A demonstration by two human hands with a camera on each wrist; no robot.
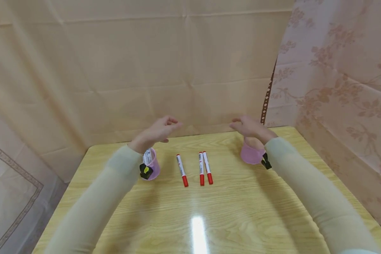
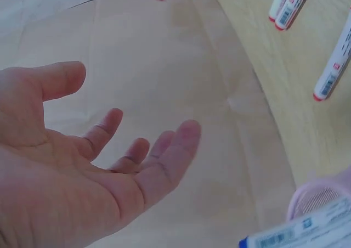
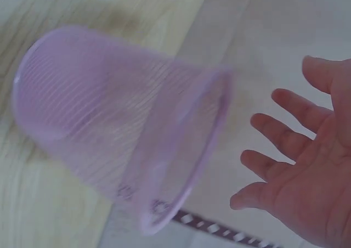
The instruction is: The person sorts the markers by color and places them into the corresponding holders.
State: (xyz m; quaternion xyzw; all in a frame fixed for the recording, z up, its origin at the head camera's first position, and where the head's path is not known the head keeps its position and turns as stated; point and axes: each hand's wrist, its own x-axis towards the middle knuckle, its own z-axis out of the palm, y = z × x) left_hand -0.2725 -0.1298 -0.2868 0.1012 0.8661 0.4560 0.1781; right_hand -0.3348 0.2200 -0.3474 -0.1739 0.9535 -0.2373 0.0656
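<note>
My left hand (image 1: 158, 131) hovers above and beside a pink mesh pen cup (image 1: 155, 170), fingers loosely bent and nothing in them. A white marker with a blue end (image 2: 310, 226) stands in that cup. On the other side my right hand (image 1: 248, 126), also holding nothing, is raised over a second pink mesh pen cup (image 1: 251, 156), its fingers spread and relaxed in the right wrist view. Between the cups lie three white markers with red caps: one on the left (image 1: 181, 168) and a close pair, a left marker (image 1: 201, 167) and a right marker (image 1: 207, 165).
Everything stands on a wood-grain table (image 1: 235, 208) with a bright reflection toward its front. Beige cloth (image 1: 177, 70) hangs behind the back edge, and flowered cloth (image 1: 343, 88) hangs at the right. A black wrist mount (image 1: 146, 171) partly covers the left cup.
</note>
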